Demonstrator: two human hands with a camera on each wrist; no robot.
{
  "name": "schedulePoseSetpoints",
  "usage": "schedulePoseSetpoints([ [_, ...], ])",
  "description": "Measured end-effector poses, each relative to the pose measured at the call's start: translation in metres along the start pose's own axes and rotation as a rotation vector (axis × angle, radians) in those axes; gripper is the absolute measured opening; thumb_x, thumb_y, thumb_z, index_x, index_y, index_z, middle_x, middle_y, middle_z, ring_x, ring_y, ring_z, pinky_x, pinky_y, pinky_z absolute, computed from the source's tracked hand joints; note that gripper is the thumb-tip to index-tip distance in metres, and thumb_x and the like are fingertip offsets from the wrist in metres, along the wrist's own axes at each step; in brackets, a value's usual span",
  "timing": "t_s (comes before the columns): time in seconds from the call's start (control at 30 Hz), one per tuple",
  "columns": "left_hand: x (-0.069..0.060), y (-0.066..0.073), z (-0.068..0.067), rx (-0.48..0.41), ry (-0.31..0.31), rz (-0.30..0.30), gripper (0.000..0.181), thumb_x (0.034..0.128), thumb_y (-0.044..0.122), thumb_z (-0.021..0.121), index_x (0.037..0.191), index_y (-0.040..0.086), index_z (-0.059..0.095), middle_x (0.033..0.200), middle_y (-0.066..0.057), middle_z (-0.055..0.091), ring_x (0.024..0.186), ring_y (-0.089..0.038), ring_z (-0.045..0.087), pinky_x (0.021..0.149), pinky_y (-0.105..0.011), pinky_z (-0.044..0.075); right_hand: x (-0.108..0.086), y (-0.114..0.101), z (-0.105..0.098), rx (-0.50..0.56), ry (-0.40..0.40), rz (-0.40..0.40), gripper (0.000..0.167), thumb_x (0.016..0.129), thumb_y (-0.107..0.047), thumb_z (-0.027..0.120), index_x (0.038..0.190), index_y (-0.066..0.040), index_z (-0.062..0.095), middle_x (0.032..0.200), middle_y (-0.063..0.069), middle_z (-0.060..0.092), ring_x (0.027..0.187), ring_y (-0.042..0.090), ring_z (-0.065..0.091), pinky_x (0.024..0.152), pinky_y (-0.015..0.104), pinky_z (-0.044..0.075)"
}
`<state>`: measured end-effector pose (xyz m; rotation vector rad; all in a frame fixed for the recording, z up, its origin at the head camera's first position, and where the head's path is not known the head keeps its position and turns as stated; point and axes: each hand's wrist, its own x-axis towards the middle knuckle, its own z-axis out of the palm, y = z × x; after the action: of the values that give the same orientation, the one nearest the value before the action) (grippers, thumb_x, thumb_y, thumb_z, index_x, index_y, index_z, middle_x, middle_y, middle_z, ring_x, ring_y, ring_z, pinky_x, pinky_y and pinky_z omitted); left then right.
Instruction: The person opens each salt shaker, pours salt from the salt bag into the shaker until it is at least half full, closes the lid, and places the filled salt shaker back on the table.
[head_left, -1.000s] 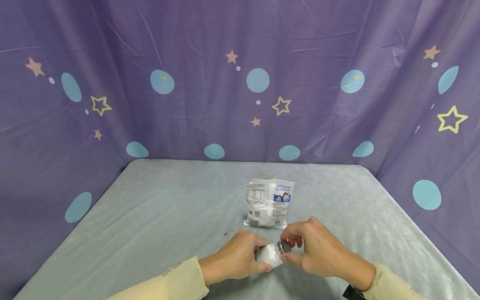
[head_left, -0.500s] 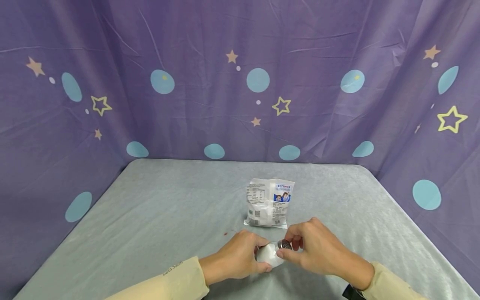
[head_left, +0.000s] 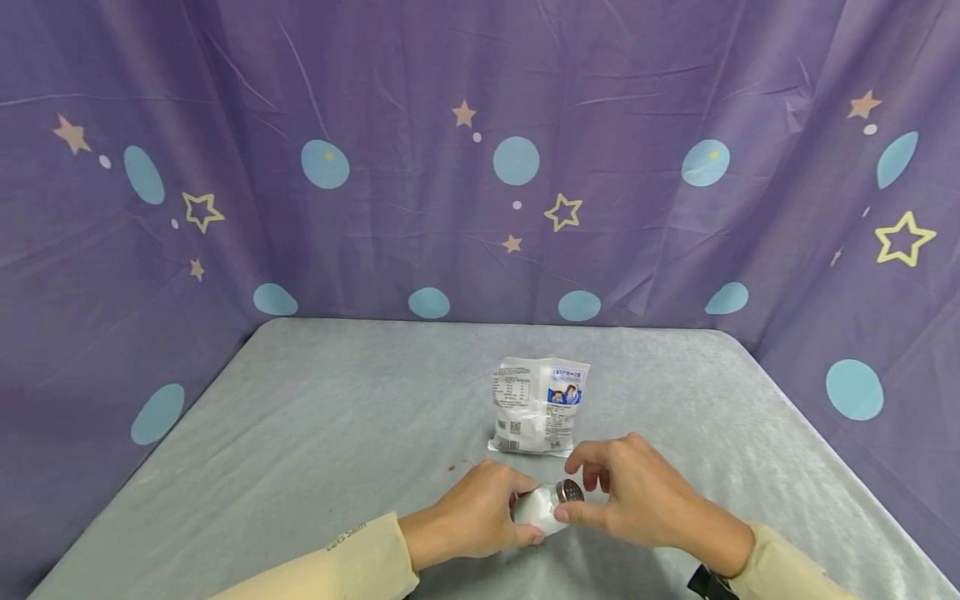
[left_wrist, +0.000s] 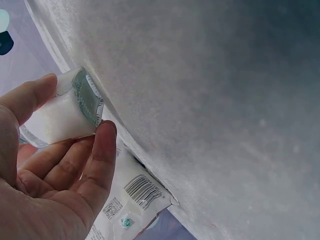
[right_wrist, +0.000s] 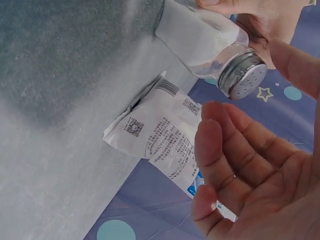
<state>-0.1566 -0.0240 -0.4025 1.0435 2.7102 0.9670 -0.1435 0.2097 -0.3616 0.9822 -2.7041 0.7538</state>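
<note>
My left hand (head_left: 480, 510) grips a glass salt shaker (head_left: 537, 510) round its body, thumb in front. White grains fill much of the shaker, which tilts with its holed metal lid (right_wrist: 243, 75) toward the right. In the left wrist view the shaker's glass base (left_wrist: 89, 100) faces the camera. My right hand (head_left: 637, 496) is beside the lid, its fingers loosely bent and apart from the metal. Its thumb lies close to the lid's near side; whether it touches is hard to tell.
A white printed packet (head_left: 536, 407) stands behind the hands on the grey cloth-covered table (head_left: 360, 400). A small red speck lies left of the packet. A purple patterned curtain (head_left: 390, 183) surrounds the table's back and sides.
My right fingers were on the lid half a second ago, turning round its rim. Now they have come off it to the right. The left hand and packet have stayed put.
</note>
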Motion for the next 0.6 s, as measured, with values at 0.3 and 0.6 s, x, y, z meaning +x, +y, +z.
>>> schedulePoseSetpoints([
  [0.3, -0.0007, -0.0005, 0.0011, -0.01, 0.0, -0.015, 0.024, 0.0731, 0.022, 0.094, 0.093, 0.024, 0.08, 0.066, 0.021, 0.061, 0.06, 0.006, 0.052, 0.052, -0.014, 0.043, -0.0001, -0.0006, -0.0001, 0.049, -0.026, -0.053, 0.036, 0.067, -0.017, 0.092, 0.097, -0.024, 0.073, 0.076, -0.019, 0.06, 0.065, 0.0, 0.052, 0.056, 0.02, 0.044],
  [0.6, 0.0004, -0.0003, 0.0017, -0.002, -0.003, -0.014, 0.023, 0.0733, 0.022, 0.094, 0.092, 0.023, 0.08, 0.067, 0.021, 0.061, 0.06, 0.006, 0.052, 0.052, -0.015, 0.043, 0.0, -0.0001, 0.0005, 0.061, -0.026, -0.034, 0.026, 0.072, -0.02, 0.092, 0.089, -0.026, 0.072, 0.073, -0.021, 0.059, 0.063, -0.003, 0.051, 0.055, 0.02, 0.045],
])
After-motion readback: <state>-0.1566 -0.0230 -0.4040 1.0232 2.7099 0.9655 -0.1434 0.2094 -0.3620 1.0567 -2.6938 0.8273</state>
